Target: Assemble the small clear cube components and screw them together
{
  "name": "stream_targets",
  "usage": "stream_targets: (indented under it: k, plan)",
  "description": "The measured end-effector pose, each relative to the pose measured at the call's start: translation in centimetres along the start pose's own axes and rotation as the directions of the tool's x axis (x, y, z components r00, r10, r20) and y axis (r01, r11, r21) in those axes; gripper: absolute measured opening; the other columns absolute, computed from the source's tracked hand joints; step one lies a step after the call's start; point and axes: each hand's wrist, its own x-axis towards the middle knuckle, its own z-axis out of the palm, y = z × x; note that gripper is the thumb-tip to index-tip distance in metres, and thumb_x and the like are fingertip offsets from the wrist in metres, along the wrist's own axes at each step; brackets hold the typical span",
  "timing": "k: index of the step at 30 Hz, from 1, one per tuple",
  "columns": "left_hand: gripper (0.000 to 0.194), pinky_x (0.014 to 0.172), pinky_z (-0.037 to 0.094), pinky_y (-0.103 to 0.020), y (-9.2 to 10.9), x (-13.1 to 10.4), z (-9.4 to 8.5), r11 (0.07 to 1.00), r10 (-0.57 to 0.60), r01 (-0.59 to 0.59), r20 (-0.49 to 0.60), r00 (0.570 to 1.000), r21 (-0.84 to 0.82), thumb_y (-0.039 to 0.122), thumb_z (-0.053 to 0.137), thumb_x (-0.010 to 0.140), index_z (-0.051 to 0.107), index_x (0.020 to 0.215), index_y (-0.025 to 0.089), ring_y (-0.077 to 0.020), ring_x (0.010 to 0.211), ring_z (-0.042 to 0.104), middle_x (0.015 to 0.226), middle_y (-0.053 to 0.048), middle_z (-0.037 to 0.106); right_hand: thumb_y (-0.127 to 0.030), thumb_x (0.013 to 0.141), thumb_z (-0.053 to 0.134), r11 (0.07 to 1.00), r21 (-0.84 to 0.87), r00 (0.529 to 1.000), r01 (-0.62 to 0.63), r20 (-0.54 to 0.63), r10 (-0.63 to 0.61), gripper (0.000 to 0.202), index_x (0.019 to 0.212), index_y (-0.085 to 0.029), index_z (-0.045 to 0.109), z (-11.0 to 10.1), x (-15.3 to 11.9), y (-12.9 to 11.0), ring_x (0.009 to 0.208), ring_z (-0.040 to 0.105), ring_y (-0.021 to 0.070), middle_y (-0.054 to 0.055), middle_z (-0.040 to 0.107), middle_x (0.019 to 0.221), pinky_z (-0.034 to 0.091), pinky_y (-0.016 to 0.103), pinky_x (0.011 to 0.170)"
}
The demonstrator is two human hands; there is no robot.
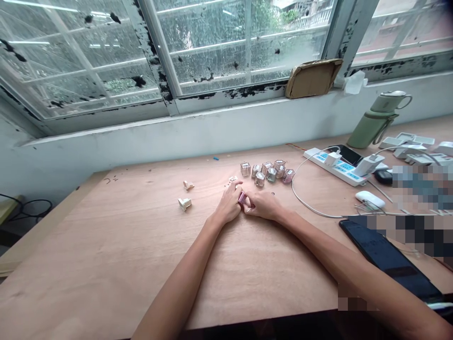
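Note:
My left hand (229, 204) and my right hand (264, 204) meet over the middle of the wooden table. Between them is a small purple piece (242, 197), gripped by the fingers of both; its exact kind is too small to tell. Just beyond the hands stand several small see-through faceted containers (259, 179), tinted brownish, green and pink. A pale cream piece (232, 179) lies past my left fingertips. Two more lie to the left: a cream angular piece (184, 204) and, behind it, a smaller one (188, 186).
On the right are a white power strip (350, 175) with chargers, a looping white cable (307, 206), a white mouse-like object (370, 200) and a black phone (389, 259) beside my right forearm. A green flask (371, 123) stands by the wall, near white boxes (410, 150).

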Motion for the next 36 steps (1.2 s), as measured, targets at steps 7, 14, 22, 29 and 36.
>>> stream_targets:
  k: [7,14,22,29,36]
  plan:
    - [0.041,0.114,0.041,-0.045,-0.2,-0.1,0.2,0.991,-0.118,0.114,-0.077,0.99,-0.063,0.0,0.043,0.072,0.057,0.107,0.018,-0.0259,0.136,0.048,0.144,-0.014,0.052,-0.025,0.103,0.037,0.978,-0.2,0.998,0.053,0.03,-0.048,0.046,0.139,-0.001,0.05,0.8,0.0,-0.8,0.079,0.074,0.0291,0.023,0.075,0.095,0.044,0.031,0.06]
    - [0.055,0.119,0.034,-0.045,-0.1,0.2,0.1,0.978,-0.205,0.198,-0.111,0.972,-0.071,0.002,0.043,0.077,0.056,0.129,0.016,-0.0257,0.14,0.043,0.148,-0.014,0.051,-0.022,0.104,0.037,0.989,-0.128,0.998,0.069,0.019,-0.067,0.033,0.121,-0.007,0.062,1.7,0.5,-0.1,0.083,0.073,0.0278,0.021,0.075,0.097,0.046,0.03,0.063]
    - [0.038,0.103,0.043,-0.045,1.1,0.2,-0.7,0.968,-0.253,0.249,-0.114,0.961,-0.04,0.009,0.049,0.075,0.06,0.109,0.021,-0.0281,0.123,0.054,0.132,-0.009,0.063,-0.018,0.104,0.033,0.988,-0.142,0.998,0.055,0.015,-0.053,0.032,0.117,-0.007,0.061,1.8,0.6,-0.3,0.082,0.071,0.026,0.021,0.073,0.1,0.043,0.03,0.062]
    - [0.034,0.1,0.044,-0.043,0.8,0.2,-1.1,0.973,-0.229,0.223,-0.104,0.968,-0.063,0.009,0.047,0.074,0.059,0.103,0.021,-0.0275,0.118,0.056,0.122,-0.009,0.065,-0.02,0.101,0.036,0.995,-0.1,1.0,-0.001,0.005,0.002,0.031,0.115,-0.006,0.061,1.4,0.8,-0.3,0.075,0.07,0.0248,0.017,0.074,0.086,0.033,0.03,0.055]
    - [0.03,0.102,0.045,-0.041,-0.7,-0.2,-1.7,0.982,-0.19,0.191,-0.208,0.959,-0.018,0.004,0.045,0.077,0.054,0.099,0.02,-0.0252,0.119,0.054,0.125,-0.01,0.06,-0.023,0.104,0.035,0.999,-0.024,0.999,-0.047,-0.029,0.046,0.033,0.114,-0.013,0.065,0.1,0.3,-0.3,0.072,0.069,0.0204,0.012,0.077,0.091,0.031,0.028,0.059]
